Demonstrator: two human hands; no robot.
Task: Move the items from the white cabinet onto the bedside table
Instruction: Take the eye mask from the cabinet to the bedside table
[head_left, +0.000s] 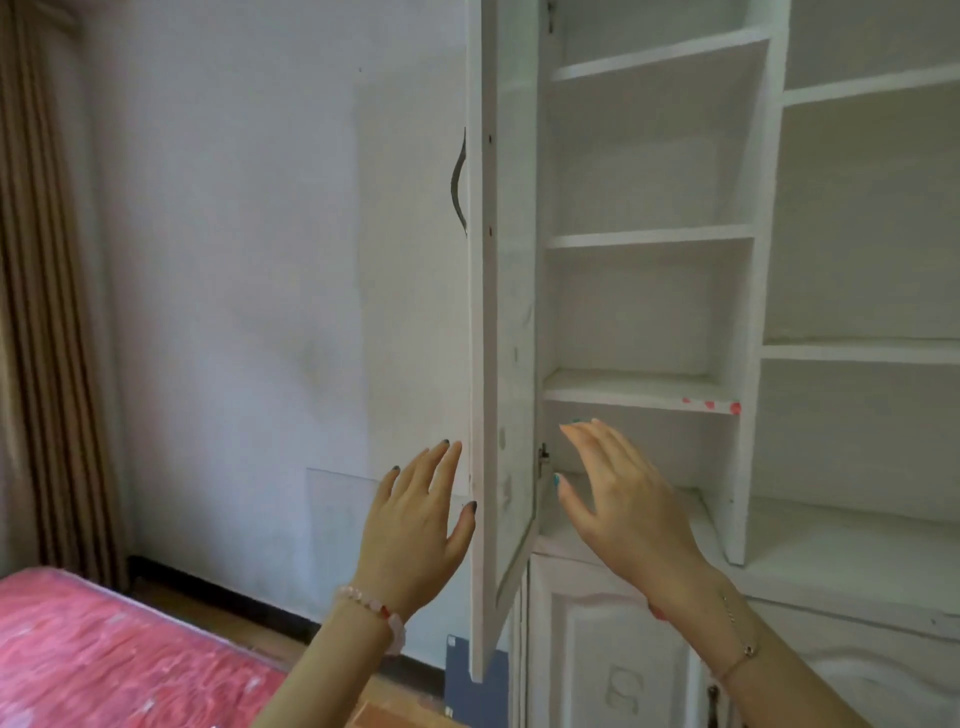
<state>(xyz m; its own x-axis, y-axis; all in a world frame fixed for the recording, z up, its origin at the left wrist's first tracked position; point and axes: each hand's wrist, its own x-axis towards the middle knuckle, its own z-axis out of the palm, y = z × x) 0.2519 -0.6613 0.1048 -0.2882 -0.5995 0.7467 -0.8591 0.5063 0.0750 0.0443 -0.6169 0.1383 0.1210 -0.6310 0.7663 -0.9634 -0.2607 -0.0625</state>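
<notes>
Possibly pink stickers (733, 408) on white cabinet (764, 208) shelf (623, 388).

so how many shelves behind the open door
3: top shelf, middle shelf, lowest shelf just above the right hand; more may lie above the frame.

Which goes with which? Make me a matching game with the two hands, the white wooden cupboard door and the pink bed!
Things
1. left hand with the pink bead bracelet
2. right hand with the thin chain bracelet
3. white wooden cabinet door with a dark curved handle
4. pink bed

Places or states
a. swung open, thin edge facing us
b. low in the left corner
c. fingers straight, on the wall side of the door
d. fingers straight, in front of the lowest shelf opening

Pairs: 1-c, 2-d, 3-a, 4-b
</notes>
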